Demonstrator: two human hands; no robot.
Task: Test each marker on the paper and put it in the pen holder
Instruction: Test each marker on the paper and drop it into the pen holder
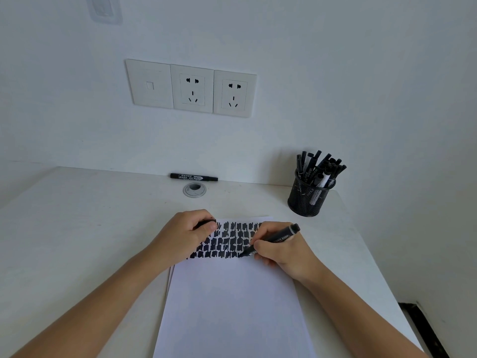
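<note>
Bare left hand, bare right hand, bare wrists, forearms bare as far as seen, smooth fingers

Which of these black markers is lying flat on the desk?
The marker at the wall, behind the round cable hole. The rest stand in the mesh pen holder, except the uncapped marker gripped by the right hand.

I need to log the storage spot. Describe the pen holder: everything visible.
The pen holder is a black wire-mesh cylinder, open on top. It stands upright on the desk, far right, near the wall, beyond the far right corner of the paper and apart from it. Many black markers fill it, leaning at mixed angles; a few barrels look white.
</note>
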